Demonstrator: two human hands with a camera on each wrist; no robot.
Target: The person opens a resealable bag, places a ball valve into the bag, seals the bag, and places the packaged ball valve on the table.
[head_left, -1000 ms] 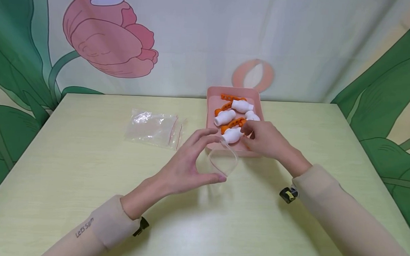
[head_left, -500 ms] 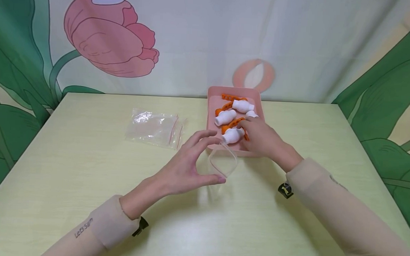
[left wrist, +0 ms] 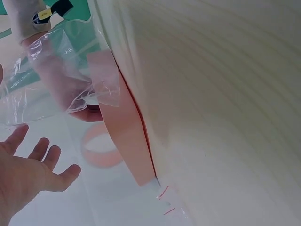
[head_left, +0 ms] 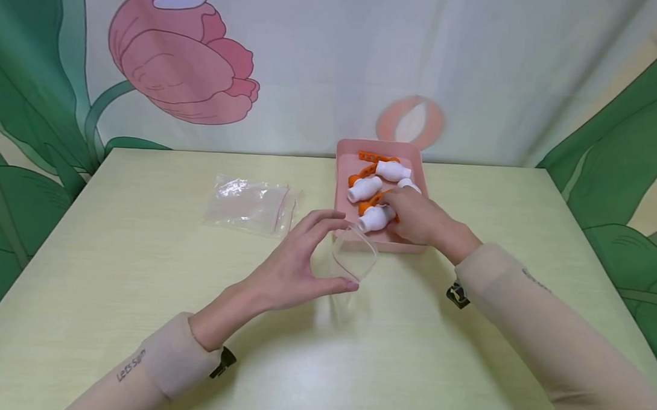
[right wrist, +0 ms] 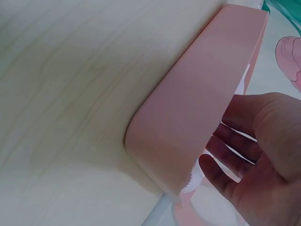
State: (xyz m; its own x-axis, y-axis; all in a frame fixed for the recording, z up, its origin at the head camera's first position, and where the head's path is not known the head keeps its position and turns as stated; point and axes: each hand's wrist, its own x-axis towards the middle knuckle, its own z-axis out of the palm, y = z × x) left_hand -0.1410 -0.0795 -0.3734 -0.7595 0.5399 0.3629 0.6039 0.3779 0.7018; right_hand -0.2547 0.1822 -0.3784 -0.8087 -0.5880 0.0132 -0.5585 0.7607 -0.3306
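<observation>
My left hand [head_left: 291, 264] holds the mouth of a clear plastic bag [left wrist: 28, 96] spread wide between its thumb and fingers, just in front of the pink tray [head_left: 378, 246]. Nothing shows inside the bag. My right hand [head_left: 417, 214] reaches down into the tray's near right part, beside a white bulb-shaped piece [head_left: 375, 219] with a ribbed neck. Its fingertips are hidden among the pieces, and the right wrist view has them behind the tray wall [right wrist: 188, 89]. More white pieces [head_left: 393, 170] and orange perforated strips [head_left: 378, 157] lie in the tray.
Flat clear zip bags [head_left: 247, 205] with red seal lines lie left of the tray on the pale wooden table [head_left: 143, 235]. A printed curtain [head_left: 311, 65] hangs behind the table's far edge.
My right hand has moved slightly left and deeper into the tray, covering more of the pieces. My left hand and the bag have stayed nearly in place.
</observation>
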